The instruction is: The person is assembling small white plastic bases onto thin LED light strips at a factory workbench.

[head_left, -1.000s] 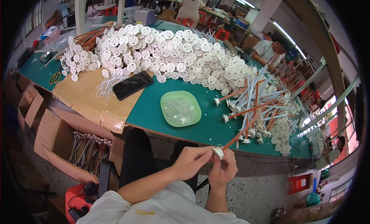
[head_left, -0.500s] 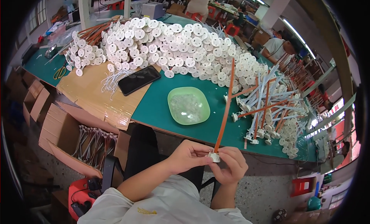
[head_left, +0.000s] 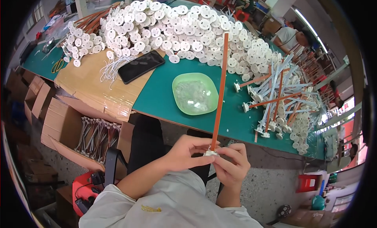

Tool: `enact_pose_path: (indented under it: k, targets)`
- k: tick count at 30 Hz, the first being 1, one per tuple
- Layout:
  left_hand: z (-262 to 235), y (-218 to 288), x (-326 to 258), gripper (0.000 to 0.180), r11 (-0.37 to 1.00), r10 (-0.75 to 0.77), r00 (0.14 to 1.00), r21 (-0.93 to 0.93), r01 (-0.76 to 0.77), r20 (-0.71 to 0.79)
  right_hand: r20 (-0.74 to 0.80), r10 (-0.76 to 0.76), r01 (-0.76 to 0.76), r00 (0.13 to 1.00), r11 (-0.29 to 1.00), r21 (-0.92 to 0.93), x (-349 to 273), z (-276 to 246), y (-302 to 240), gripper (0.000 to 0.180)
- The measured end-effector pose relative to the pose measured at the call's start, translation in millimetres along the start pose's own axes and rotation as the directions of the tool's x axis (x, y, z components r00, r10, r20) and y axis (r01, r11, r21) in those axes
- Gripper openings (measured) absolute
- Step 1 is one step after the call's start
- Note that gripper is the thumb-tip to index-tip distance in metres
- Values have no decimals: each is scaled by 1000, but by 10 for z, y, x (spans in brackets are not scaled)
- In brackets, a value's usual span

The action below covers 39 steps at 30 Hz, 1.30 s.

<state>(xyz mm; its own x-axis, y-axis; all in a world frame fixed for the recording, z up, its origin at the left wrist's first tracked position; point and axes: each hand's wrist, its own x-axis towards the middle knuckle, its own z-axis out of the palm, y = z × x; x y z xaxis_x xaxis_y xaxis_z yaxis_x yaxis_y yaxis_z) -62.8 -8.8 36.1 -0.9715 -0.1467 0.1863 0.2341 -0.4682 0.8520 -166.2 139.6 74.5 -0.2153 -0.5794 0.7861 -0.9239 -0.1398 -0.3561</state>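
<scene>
Just in front of my body, a small white round plastic part (head_left: pixel 211 153) is pinched between both hands. A long orange-brown flat strip (head_left: pixel 221 90) stands up from it, almost vertical, passing in front of the dish edge. My left hand (head_left: pixel 189 152) grips the part from the left, with thumb and fingers closed. From the right, my right hand (head_left: pixel 234 162) has its fingertips closed on the same part. Fingers cover much of the part, so its details are hard to make out. Beyond the hands, a light green dish (head_left: pixel 178 104) holds small clear pieces.
A large heap of white discs (head_left: pixel 172 29) covers the table's far side. At right lie white parts with orange and pale blue strips (head_left: pixel 277 98). A black phone (head_left: pixel 141 67) and white cords (head_left: pixel 112 69) rest on cardboard (head_left: pixel 94 86). An open carton (head_left: pixel 59 128) stands lower left.
The view has shifted, so the table's things appear higher. Both hands still hold the white part, now slightly farther left in view, and its strip stands a little more upright.
</scene>
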Motion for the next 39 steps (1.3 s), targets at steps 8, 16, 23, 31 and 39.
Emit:
enact_pose_path:
  k: [8,16,23,31,39]
  targets:
    - [-45,8,-83,47,983,-108,990,-141,120,89,-14,-3,5,1000,990,139,-93,50,-2,38]
    - [-265,-159,-320,53,984,-27,988,-169,53,154,146,78,-117,986,953,279,-207,217,-72,25]
    - [-285,-164,-438,57,968,-20,996,-247,40,85,42,11,-25,999,935,355,-284,349,-47,30]
    - [-323,-206,-412,54,913,102,972,-409,-7,212,-40,-67,77,997,920,384,-268,441,-75,33]
    - [-379,-178,-441,61,915,54,971,-401,46,235,12,-51,41,999,901,431,-273,389,-80,28]
